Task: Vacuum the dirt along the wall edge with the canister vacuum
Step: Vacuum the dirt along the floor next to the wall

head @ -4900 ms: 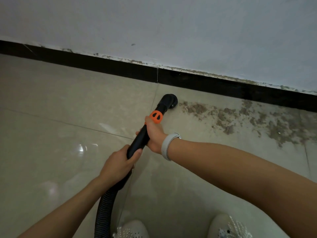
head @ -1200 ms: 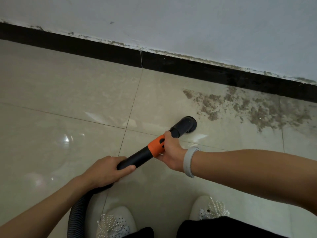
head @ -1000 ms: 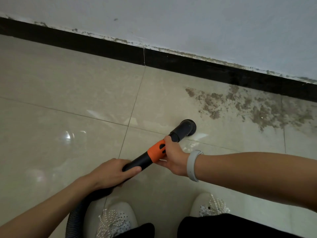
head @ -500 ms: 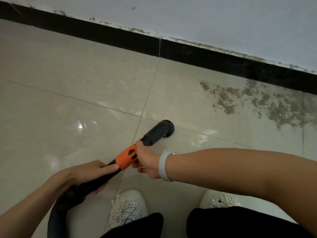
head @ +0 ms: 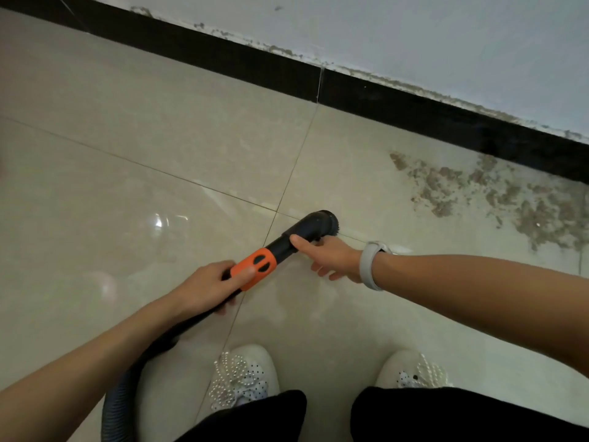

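On the beige floor tile (head: pixel 197 129), the black vacuum wand with orange collar (head: pixel 255 266) has its round brush nozzle (head: pixel 322 221) down near a grout cross, well short of the brown dirt patch (head: pixel 497 193) by the black skirting (head: pixel 414 113). My left hand (head: pixel 207 287) grips the collar; my right hand (head: pixel 331 256) pinches the tube behind the nozzle, other fingers loose. Ribbed grey hose (head: pixel 119 406) trails back by my white shoes (head: pixel 242 374).

Dim, soft light; glare spot on glossy floor (head: pixel 159 221); edges bowed.
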Demonstrator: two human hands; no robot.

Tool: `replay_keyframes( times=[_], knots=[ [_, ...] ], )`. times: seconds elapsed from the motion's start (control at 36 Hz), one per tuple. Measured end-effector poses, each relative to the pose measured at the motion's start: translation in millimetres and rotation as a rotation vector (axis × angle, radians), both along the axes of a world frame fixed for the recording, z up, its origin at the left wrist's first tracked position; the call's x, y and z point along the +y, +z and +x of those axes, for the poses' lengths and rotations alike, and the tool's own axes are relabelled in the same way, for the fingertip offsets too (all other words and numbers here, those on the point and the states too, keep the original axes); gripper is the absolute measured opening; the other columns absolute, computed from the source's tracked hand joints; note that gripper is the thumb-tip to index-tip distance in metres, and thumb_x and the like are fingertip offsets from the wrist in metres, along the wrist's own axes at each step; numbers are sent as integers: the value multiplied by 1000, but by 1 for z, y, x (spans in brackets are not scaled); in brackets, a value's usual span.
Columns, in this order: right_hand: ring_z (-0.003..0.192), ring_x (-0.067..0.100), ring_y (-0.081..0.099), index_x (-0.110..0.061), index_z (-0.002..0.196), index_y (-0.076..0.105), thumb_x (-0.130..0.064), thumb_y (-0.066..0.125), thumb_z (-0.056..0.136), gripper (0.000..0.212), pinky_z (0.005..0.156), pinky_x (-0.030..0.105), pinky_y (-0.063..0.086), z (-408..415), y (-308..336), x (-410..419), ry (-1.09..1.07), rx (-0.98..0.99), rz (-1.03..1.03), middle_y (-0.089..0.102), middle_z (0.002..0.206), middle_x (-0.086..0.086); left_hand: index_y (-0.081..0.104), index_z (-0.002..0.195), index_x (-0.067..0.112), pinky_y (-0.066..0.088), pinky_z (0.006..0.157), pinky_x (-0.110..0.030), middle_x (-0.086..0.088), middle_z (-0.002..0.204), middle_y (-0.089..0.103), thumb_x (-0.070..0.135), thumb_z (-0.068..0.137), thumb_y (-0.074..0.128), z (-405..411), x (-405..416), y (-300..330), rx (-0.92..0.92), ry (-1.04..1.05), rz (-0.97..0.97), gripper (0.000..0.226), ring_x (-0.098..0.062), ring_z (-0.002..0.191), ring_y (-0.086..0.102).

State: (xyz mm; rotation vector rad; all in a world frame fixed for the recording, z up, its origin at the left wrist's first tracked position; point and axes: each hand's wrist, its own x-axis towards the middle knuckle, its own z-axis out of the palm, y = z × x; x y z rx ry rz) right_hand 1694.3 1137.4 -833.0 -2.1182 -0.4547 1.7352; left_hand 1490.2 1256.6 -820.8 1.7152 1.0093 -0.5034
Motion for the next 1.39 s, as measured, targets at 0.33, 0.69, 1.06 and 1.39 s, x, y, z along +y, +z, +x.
replay_keyframes(
  times=[0.33, 0.69, 1.06, 1.39],
  knots=[
    [143, 36, 15, -13, 153, 14, -33, 44, 99, 65, 110, 48, 32, 54, -25, -63, 687, -720, 14, 12, 157, 16, 37, 137, 37, 50, 62, -32, 6, 77, 62, 48, 94, 50, -1, 7, 3, -87, -203, 437, 46, -14, 65, 60],
    [145, 38, -23, -23, 153, -15, -32, 45, 98, 82, 117, 54, 7, 42, -35, -66, 820, -671, -132, -30, 157, 11, 27, 146, 33, 44, 62, -21, 3, 95, 68, 58, 89, 53, -35, -26, 0, -103, -434, 483, 67, -14, 71, 61],
    [150, 28, -8, -18, 156, 4, -2, 35, 91, 73, 119, 42, 18, 63, -24, -59, 698, -588, -62, -11, 163, 2, 36, 140, 26, 45, 60, -32, -3, 81, 64, 54, 91, 52, 9, 5, 6, -110, -302, 691, 58, -26, 67, 60],
    [142, 31, 22, -15, 154, 15, -7, 40, 92, 67, 111, 42, 32, 79, -17, -48, 661, -627, 19, 20, 160, 6, 31, 144, 35, 50, 72, -36, -3, 103, 70, 61, 91, 46, -13, -24, -3, -66, -542, 751, 61, -31, 92, 67]
  ],
)
